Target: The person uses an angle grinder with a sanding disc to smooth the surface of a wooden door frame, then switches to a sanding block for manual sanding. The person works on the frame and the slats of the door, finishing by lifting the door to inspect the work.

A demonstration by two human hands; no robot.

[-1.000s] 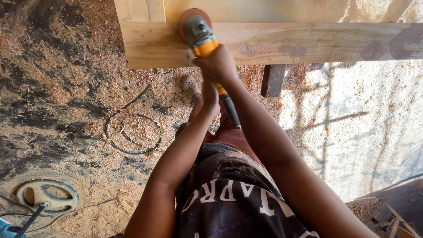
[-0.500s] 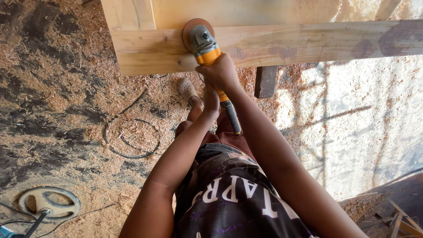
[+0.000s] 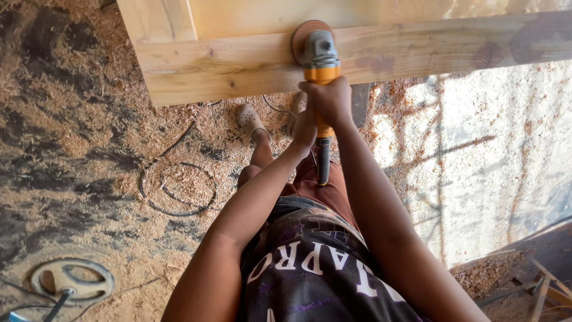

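A yellow and grey angle grinder (image 3: 319, 59) with a round sanding disc rests flat on a pale wooden plank (image 3: 226, 65) that runs across the top of the view. My right hand (image 3: 330, 101) grips the grinder's yellow body just behind its head. My left hand (image 3: 305, 132) is wrapped on the handle lower down, beside the right one. The black rear of the tool and its cable point down toward my lap.
The ground (image 3: 89, 119) is covered in sawdust and wood shavings. A black cable (image 3: 179, 191) lies coiled at the left. A round metal wheel-like part (image 3: 71, 280) sits at the bottom left. My feet in pale clogs (image 3: 250, 119) stand under the plank. Scrap wood (image 3: 548, 286) lies bottom right.
The grinder and both hands have slid to the right along the plank. The grip of both hands is the same.
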